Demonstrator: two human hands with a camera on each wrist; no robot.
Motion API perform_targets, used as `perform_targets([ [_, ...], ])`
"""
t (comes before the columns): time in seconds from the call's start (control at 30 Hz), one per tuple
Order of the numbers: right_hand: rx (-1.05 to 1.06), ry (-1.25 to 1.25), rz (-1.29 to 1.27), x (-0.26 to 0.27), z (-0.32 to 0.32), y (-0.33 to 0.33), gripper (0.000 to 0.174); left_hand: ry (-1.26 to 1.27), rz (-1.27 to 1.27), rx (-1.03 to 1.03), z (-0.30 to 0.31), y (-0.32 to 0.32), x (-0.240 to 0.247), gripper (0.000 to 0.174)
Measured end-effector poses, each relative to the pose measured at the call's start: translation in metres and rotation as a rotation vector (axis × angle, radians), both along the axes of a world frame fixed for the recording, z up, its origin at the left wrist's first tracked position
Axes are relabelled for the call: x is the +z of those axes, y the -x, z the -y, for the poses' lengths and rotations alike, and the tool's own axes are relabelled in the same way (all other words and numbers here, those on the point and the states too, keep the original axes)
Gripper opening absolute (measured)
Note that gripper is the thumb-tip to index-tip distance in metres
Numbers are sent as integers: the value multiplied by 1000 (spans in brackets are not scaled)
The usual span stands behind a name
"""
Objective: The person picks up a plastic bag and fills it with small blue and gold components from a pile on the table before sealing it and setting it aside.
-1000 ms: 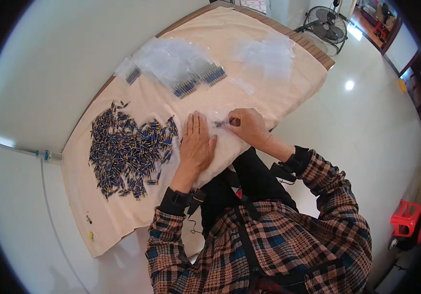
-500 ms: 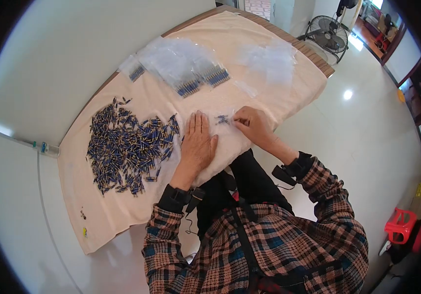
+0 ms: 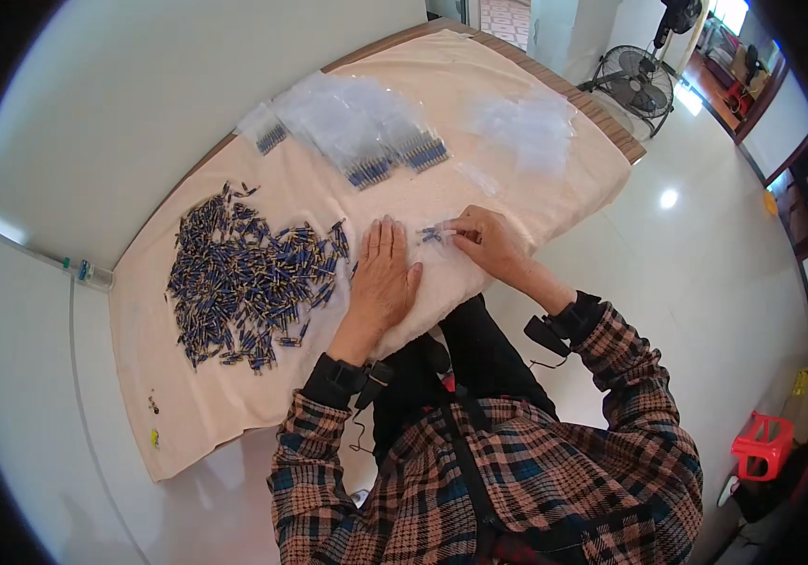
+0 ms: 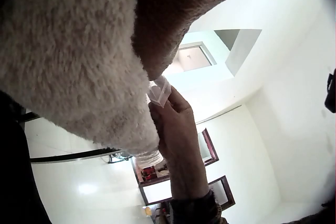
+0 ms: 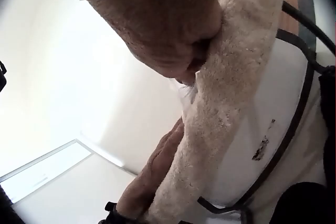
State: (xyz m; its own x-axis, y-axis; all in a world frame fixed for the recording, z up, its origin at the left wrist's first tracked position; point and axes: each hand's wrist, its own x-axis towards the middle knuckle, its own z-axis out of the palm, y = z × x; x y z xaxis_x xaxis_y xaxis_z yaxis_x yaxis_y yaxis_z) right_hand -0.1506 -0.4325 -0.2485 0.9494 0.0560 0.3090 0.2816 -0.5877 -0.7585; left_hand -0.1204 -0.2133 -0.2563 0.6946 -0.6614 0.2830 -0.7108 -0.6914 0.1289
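Note:
In the head view, my left hand (image 3: 383,287) lies flat on the fuzzy cream cloth, fingers straight and together. My right hand (image 3: 493,250) pinches the edge of a small clear plastic bag (image 3: 435,234) with thumb and fingers. A few small blue cylindrical pieces with gold-coloured ends show in this bag, just right of my left fingertips. The left wrist view catches the clear bag (image 4: 160,91) standing up from the cloth at my right fingers. To the left of my left hand spreads a large pile of the same blue-and-gold pieces (image 3: 248,278).
Filled clear bags (image 3: 366,172), with blue pieces in rows, lie overlapping at the back of the cloth-covered table (image 3: 225,405). A smaller filled bag (image 3: 272,138) sits left of them. Flat clear bags (image 3: 526,132) are spread at the back right. A floor fan (image 3: 634,80) stands beyond.
My right hand has opened out slightly from a tighter curl, still pinching the bag. The bag's pieces show more spread out. My left hand stays flat on the cloth. The head view has shifted slightly.

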Motion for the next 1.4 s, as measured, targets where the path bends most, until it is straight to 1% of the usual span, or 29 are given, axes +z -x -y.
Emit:
perform_targets([
  [0.03,-32,-63,-41,0,-1,0,19,1,3,-1,0,0,0,66],
  [0.07,-33,-63,-42,0,-2,0,19,2,6,-2,0,0,-1,66],
  [0.2,-42,9,-13,6,-6,-1,23,-5,1,5,1,-1,-1,66],
  [0.47,-114,131,-174,15,-20,-3,17,-5,-9,9,1,-1,-1,66],
  [0.6,-190,104,-80,5,-24,-3,18,2,0,4,0,-1,-1,66],
  [0.7,-146,35,-13,2,-21,-5,21,16,2,1,0,0,-1,66],
  [0.87,-58,-22,10,8,-13,0,25,39,-1,-1,0,0,-1,66],
  [1.0,-11,32,76,8,-11,2,24,41,9,-7,0,0,-1,66],
  [1.1,-29,166,157,4,-11,2,20,40,9,-8,0,0,0,66],
  [1.27,-53,167,187,0,-15,3,19,35,5,-5,0,0,2,67],
  [1.37,-94,35,172,0,-15,2,21,24,5,-3,1,1,2,67],
  [1.4,-93,35,173,0,-15,1,21,16,3,2,1,0,2,67],
])
